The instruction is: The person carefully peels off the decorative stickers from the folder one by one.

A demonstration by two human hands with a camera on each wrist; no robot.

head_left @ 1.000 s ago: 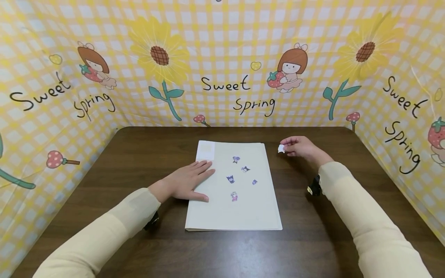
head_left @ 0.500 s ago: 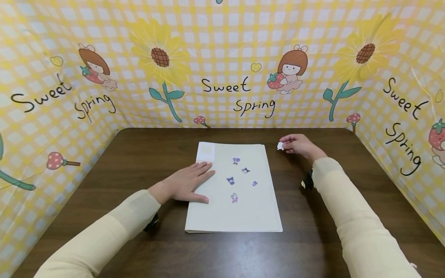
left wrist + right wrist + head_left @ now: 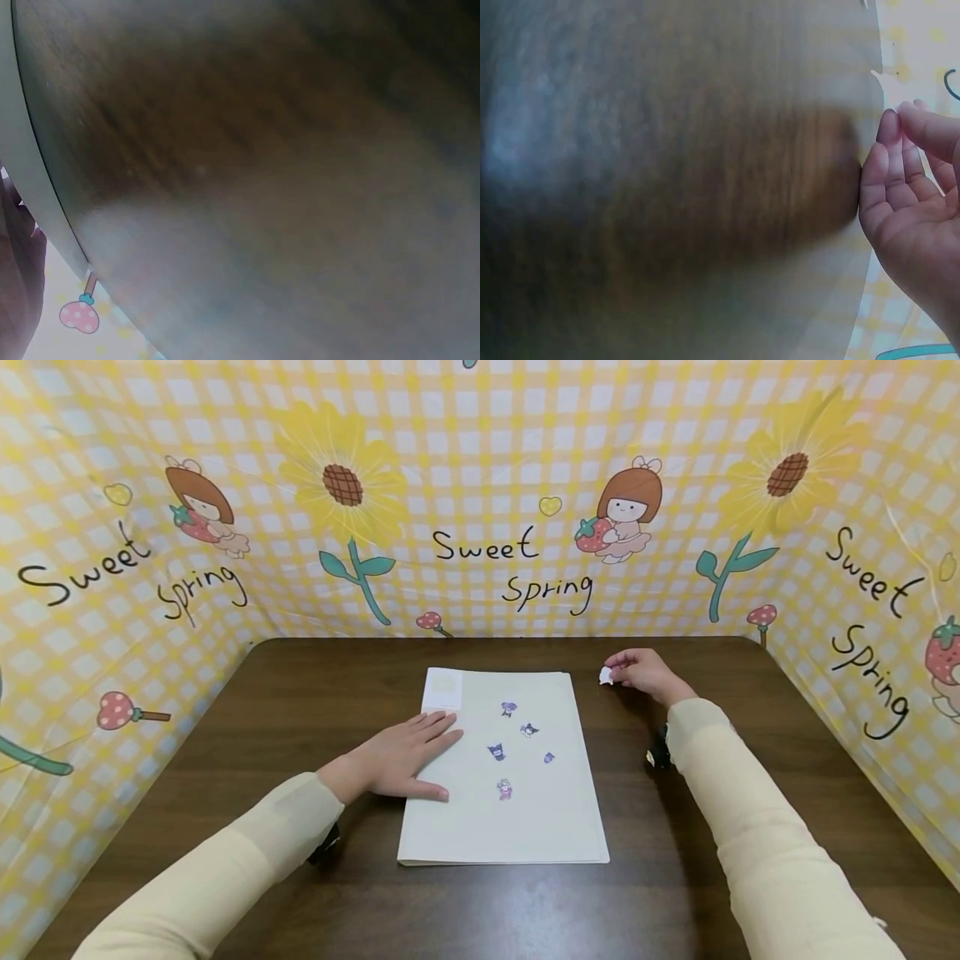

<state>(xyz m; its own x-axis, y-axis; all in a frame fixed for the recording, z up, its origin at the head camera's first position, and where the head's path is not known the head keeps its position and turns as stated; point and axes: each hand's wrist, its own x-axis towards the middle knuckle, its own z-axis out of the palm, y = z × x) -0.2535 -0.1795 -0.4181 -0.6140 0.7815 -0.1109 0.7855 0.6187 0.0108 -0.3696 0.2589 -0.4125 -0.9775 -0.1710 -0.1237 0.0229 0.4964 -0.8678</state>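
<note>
A cream folder (image 3: 517, 833) lies flat in the middle of the table. My left hand (image 3: 401, 756) rests on its left side, fingers straight and spread; the left wrist view catches only a dark edge of that hand (image 3: 19, 277). Beyond the folder's upper right corner, my right hand (image 3: 643, 673) pinches a small white cut-out piece (image 3: 606, 676), which looks like a sticker, between thumb and fingertips. Several small cartoon stickers are scattered on the folder, among them a pink one (image 3: 505, 789), a dark one (image 3: 496, 752) and a tiny purple one (image 3: 549, 757).
A white square card or label (image 3: 442, 687) lies at the folder's upper left corner, just above the left fingertips. The brown wooden table (image 3: 300, 681) runs back to a yellow checked cloth (image 3: 480, 460) hung behind it and along both sides.
My right hand has shifted slightly, its forearm swinging in to the left, with the white piece still pinched. The left hand and the stickers stay in place.
</note>
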